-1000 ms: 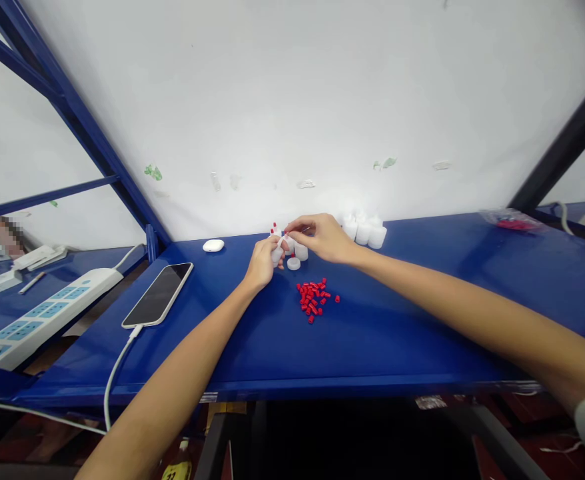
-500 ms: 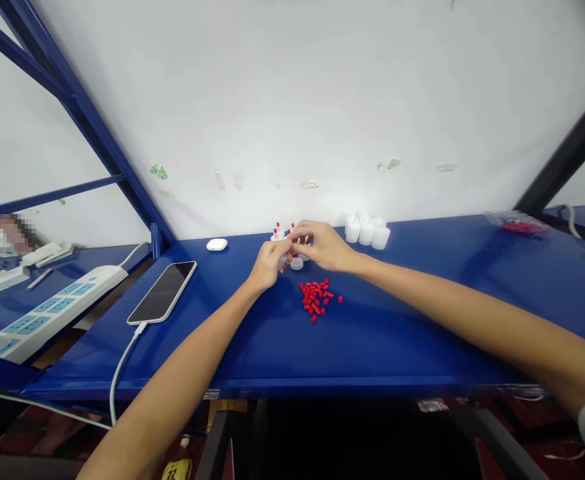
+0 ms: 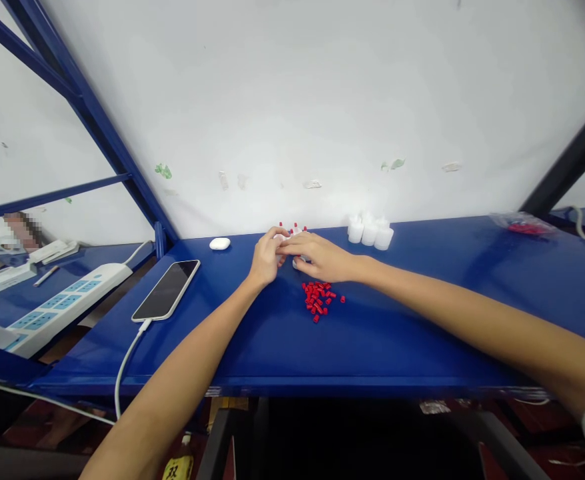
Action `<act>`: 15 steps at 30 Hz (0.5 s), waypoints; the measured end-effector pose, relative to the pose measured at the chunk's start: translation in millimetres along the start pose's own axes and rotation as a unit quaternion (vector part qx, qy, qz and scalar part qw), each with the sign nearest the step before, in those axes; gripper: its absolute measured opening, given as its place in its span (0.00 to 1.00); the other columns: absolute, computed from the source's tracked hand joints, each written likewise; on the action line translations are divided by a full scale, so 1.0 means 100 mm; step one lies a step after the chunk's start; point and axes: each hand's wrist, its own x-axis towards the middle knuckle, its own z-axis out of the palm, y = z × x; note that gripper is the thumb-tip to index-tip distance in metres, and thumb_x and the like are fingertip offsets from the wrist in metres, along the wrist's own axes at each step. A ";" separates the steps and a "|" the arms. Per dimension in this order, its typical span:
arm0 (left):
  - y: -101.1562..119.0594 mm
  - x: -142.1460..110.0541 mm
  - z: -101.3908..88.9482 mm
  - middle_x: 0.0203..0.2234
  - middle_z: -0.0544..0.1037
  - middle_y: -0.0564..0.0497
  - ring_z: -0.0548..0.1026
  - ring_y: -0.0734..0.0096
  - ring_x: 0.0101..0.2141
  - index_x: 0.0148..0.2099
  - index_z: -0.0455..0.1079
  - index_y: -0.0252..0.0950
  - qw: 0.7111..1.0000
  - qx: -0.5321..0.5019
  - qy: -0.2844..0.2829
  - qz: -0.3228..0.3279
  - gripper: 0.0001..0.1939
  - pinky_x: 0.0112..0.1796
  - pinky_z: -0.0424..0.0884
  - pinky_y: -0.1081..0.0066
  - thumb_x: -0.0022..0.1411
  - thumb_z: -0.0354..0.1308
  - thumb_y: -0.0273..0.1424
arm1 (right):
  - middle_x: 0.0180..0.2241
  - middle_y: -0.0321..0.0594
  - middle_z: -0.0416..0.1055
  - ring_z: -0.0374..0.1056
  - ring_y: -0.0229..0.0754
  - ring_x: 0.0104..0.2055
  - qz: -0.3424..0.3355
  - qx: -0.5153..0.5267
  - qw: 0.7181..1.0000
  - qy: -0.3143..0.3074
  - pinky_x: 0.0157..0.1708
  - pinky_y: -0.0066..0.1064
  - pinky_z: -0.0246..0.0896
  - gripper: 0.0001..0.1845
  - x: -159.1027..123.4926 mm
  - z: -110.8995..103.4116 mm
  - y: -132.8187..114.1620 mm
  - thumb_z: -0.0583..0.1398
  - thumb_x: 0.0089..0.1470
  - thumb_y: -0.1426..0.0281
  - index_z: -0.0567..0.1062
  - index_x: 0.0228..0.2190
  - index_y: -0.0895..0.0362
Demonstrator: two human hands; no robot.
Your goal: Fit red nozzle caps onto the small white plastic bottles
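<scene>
My left hand (image 3: 266, 259) curls its fingers around a small white bottle, mostly hidden by both hands. Fingers stretched out, my right hand (image 3: 325, 259) reaches across from the right, its fingertips against my left hand. Just behind them stands a cluster of small white bottles with red caps (image 3: 295, 225), partly covered. Part of another white bottle (image 3: 297, 263) shows below the right hand's fingers. In front lies a loose pile of small red caps (image 3: 316, 298) on the blue table (image 3: 272, 347).
White bottles without red caps (image 3: 370, 231) stand together by the wall. A phone (image 3: 166, 291) on a charging cable and a white earphone case (image 3: 219, 244) lie at left, beyond them a power strip (image 3: 67, 303). A plastic bag with red contents (image 3: 525, 227) sits far right.
My right hand has gone from pinching at my left hand's fingertips to lying flatter with stretched fingers. Both hands have come closer to the capped bottles. The view has shifted slightly.
</scene>
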 end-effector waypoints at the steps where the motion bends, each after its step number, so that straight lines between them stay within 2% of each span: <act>1: -0.01 0.00 0.01 0.14 0.66 0.59 0.62 0.75 0.15 0.45 0.67 0.38 1.000 -0.014 -0.018 -0.011 0.16 0.18 0.58 0.76 0.64 0.45 0.42 | 0.50 0.47 0.76 0.67 0.48 0.55 0.001 -0.019 1.000 0.004 0.57 0.45 0.58 0.24 -0.01 0.01 0.01 0.53 0.57 0.80 0.76 0.51 0.56; 3: -0.05 0.01 0.01 0.16 0.68 0.59 0.64 0.75 0.15 0.50 0.66 0.39 0.999 -0.024 -0.031 -0.035 0.20 0.18 0.59 0.77 0.67 0.43 0.46 | 0.48 0.45 0.77 0.68 0.48 0.52 0.010 -0.046 0.999 0.017 0.55 0.44 0.58 0.23 -0.02 0.01 0.05 0.53 0.58 0.78 0.77 0.52 0.56; 6: -0.13 0.07 -0.04 0.17 0.70 0.57 0.66 0.75 0.17 0.48 0.67 0.38 0.998 0.031 0.007 -0.061 0.21 0.20 0.61 0.77 0.69 0.40 0.45 | 0.46 0.43 0.78 0.69 0.47 0.48 0.059 -0.068 0.995 0.036 0.52 0.42 0.60 0.22 -0.03 -0.07 0.10 0.53 0.58 0.78 0.78 0.50 0.55; 8: -0.19 0.11 -0.10 0.17 0.70 0.57 0.67 0.75 0.17 0.43 0.69 0.37 0.992 0.087 0.044 -0.081 0.18 0.21 0.62 0.77 0.69 0.42 0.40 | 0.44 0.44 0.79 0.70 0.47 0.45 0.089 -0.085 0.992 0.005 0.49 0.41 0.61 0.21 -0.04 -0.12 0.12 0.54 0.58 0.77 0.80 0.48 0.57; 10: -0.24 0.14 -0.16 0.17 0.70 0.56 0.68 0.75 0.17 0.37 0.69 0.36 0.984 0.124 0.070 -0.103 0.15 0.20 0.62 0.77 0.68 0.45 0.37 | 0.41 0.45 0.80 0.69 0.48 0.42 0.105 -0.109 0.987 -0.060 0.45 0.39 0.60 0.19 -0.04 -0.15 0.12 0.55 0.57 0.77 0.81 0.45 0.58; 12: -0.27 0.15 -0.19 0.17 0.71 0.54 0.69 0.75 0.16 0.32 0.68 0.35 0.981 0.126 0.089 -0.120 0.18 0.19 0.61 0.76 0.68 0.46 0.40 | 0.38 0.46 0.80 0.68 0.48 0.40 0.109 -0.134 0.978 -0.113 0.41 0.39 0.59 0.19 -0.05 -0.14 0.12 0.55 0.55 0.78 0.82 0.42 0.58; 15: -0.26 0.16 -0.20 0.17 0.72 0.52 0.70 0.74 0.15 0.27 0.68 0.34 0.985 0.089 0.104 -0.101 0.27 0.19 0.62 0.75 0.68 0.44 0.48 | 0.35 0.46 0.79 0.65 0.49 0.39 0.096 -0.160 0.974 -0.132 0.39 0.39 0.57 0.19 -0.06 -0.08 0.13 0.55 0.53 0.79 0.82 0.40 0.57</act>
